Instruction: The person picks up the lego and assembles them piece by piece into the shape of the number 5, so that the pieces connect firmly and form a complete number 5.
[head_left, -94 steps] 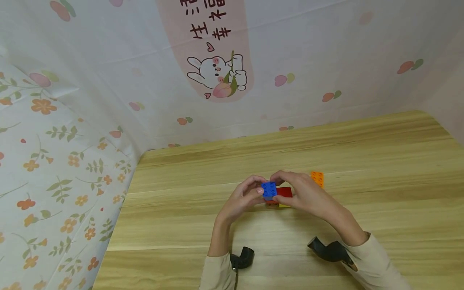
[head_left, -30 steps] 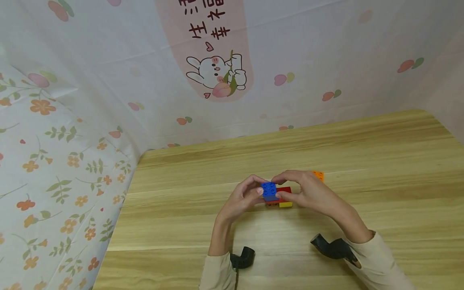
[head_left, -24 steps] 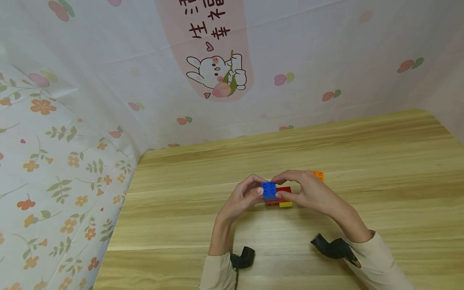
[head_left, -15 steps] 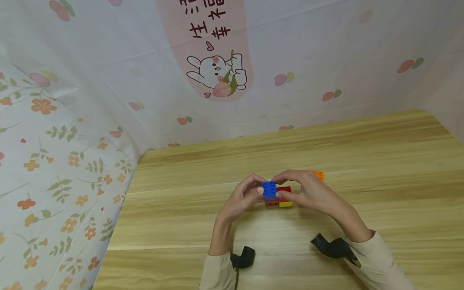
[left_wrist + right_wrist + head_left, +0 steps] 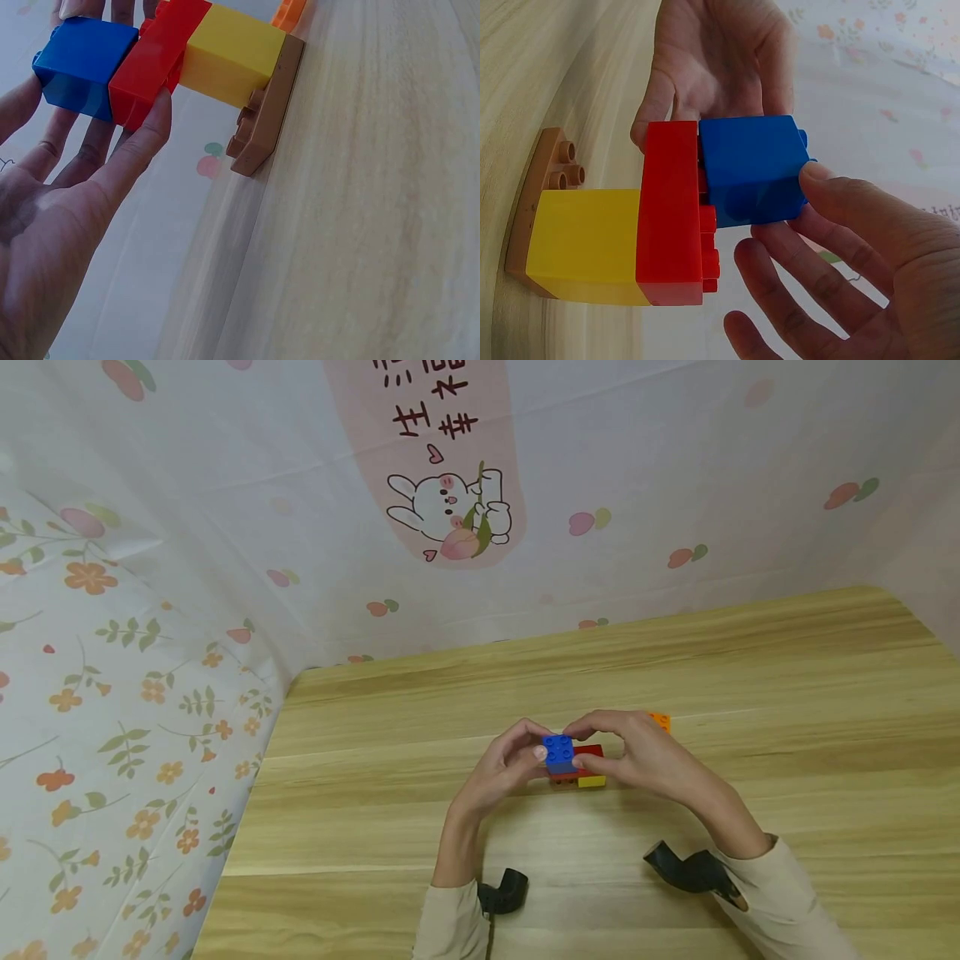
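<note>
- Stack: 4 blocks, upright on the table (image 5: 375, 827), near its middle.
- Brown block (image 5: 564, 784): lowest, flat on the wood; at least 3 studs exposed in the right wrist view.
- Yellow block (image 5: 233, 54): seated on brown, under the right end of red.
- Red block (image 5: 670, 214): rests on yellow, its left end projecting over the bare brown studs; studs exposed at its right end.
- Blue block (image 5: 558, 752): topmost, on the left end of red; a narrow slit between the 2 shows in the right wrist view.
- Left hand (image 5: 504, 770): fingers curved round blue from the left, 1 finger against red.
- Right hand (image 5: 651, 760): thumb and forefinger pinch blue from the right, other fingers spread.
- Orange block (image 5: 661, 721): on the table, apart from the stack, partly hidden behind the right hand.
- Wrists: 2 black mounts (image 5: 512, 891), 1 at each beige sleeve (image 5: 450, 922).
</note>
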Available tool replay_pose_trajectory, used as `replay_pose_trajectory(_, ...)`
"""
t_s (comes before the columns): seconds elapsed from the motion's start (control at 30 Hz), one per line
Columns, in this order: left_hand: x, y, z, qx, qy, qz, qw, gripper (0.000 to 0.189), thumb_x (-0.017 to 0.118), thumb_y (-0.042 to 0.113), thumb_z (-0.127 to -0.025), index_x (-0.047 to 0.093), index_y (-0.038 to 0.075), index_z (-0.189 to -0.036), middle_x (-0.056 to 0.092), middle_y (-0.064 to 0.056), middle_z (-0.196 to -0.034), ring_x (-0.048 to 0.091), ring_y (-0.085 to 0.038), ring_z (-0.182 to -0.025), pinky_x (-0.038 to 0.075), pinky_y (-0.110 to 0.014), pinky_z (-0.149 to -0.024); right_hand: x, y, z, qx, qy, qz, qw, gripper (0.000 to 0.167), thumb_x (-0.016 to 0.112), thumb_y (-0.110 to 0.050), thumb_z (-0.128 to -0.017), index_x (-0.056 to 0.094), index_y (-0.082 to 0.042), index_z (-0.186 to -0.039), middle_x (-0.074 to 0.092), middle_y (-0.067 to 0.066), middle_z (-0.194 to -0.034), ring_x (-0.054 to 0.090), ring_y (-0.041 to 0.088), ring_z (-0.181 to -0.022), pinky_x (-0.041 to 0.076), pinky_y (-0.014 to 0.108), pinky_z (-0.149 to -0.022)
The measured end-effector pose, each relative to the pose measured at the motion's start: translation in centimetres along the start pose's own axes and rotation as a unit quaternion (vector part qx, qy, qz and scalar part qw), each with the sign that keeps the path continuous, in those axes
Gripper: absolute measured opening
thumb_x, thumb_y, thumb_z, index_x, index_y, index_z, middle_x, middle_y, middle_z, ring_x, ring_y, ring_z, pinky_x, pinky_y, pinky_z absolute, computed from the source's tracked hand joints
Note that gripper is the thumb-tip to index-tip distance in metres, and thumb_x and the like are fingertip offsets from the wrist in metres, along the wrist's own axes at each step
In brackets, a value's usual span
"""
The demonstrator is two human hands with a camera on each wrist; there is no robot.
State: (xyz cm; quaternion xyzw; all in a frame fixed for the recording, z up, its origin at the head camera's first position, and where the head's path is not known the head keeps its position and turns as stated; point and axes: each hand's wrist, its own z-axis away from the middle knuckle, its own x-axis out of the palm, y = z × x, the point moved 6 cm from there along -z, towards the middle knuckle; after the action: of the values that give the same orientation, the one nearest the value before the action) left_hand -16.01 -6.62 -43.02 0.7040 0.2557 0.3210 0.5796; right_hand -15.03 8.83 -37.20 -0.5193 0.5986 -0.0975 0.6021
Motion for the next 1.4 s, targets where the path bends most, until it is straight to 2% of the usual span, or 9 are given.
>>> replay_pose_trajectory(0.2,-0.04,-0.01,0.06,-0.002,0.002,0.0,1.0,0.039,0.05,0.024,-0.097,0.042,-0.008,-0.119,0.051,-0.013,-0.113,0.056,-0.023,-0.102,0.046,-0.048,-0.089,-0.04,0.04,-0.02,0.006,0.001,-0.002,1.0,0.027,0.076,-0.011,-0.078,0.068,-0.01,-0.104,0.066,-0.006,-0.098,0.062,0.016,-0.092,0.051,0.043,-0.079)
replay_pose_trajectory(0.53,-0.02,-0.04,-0.02,-0.001,0.0,0.002,1.0,0.041,0.051,0.025,-0.097,0.042,-0.007,-0.119,0.051,-0.012,-0.113,0.055,-0.023,-0.102,0.046,-0.05,-0.089,-0.08,0.04,0.02,0.001,0.001,-0.006,1.0,0.025,0.073,-0.016,-0.082,0.067,-0.01,-0.105,0.066,-0.004,-0.099,0.061,0.017,-0.093,0.05,0.045,-0.079)
replay_pose_trajectory(0.8,0.05,0.02,-0.08,-0.005,-0.003,0.001,1.0,0.041,0.05,0.026,-0.097,0.042,-0.007,-0.12,0.051,-0.012,-0.113,0.055,-0.022,-0.102,0.046,-0.049,-0.089,-0.1,0.11,0.01,0.011,-0.003,-0.013,0.9999,0.025,0.073,-0.014,-0.081,0.067,-0.011,-0.105,0.066,-0.006,-0.099,0.061,0.016,-0.093,0.05,0.045,-0.08)
replay_pose_trajectory(1.1,0.09,0.04,-0.08,-0.005,-0.003,-0.003,1.0,0.038,0.049,0.023,-0.098,0.042,-0.007,-0.12,0.051,-0.012,-0.113,0.055,-0.022,-0.102,0.046,-0.047,-0.089,-0.14,0.03,0.07,0.007,-0.002,-0.008,0.9999,0.024,0.072,-0.015,-0.082,0.067,-0.01,-0.105,0.066,-0.006,-0.095,0.06,0.012,-0.086,0.051,0.042,-0.075)
replay_pose_trajectory(1.4,0.09,0.05,-0.03,-0.007,-0.002,-0.005,1.0,0.038,0.049,0.022,-0.098,0.042,-0.007,-0.12,0.051,-0.012,-0.113,0.055,-0.022,-0.103,0.046,-0.048,-0.089,-0.09,0.16,0.03,0.0,-0.001,-0.005,1.0,0.024,0.073,-0.016,-0.082,0.067,-0.01,-0.104,0.066,-0.006,-0.095,0.06,0.012,-0.086,0.051,0.043,-0.075)
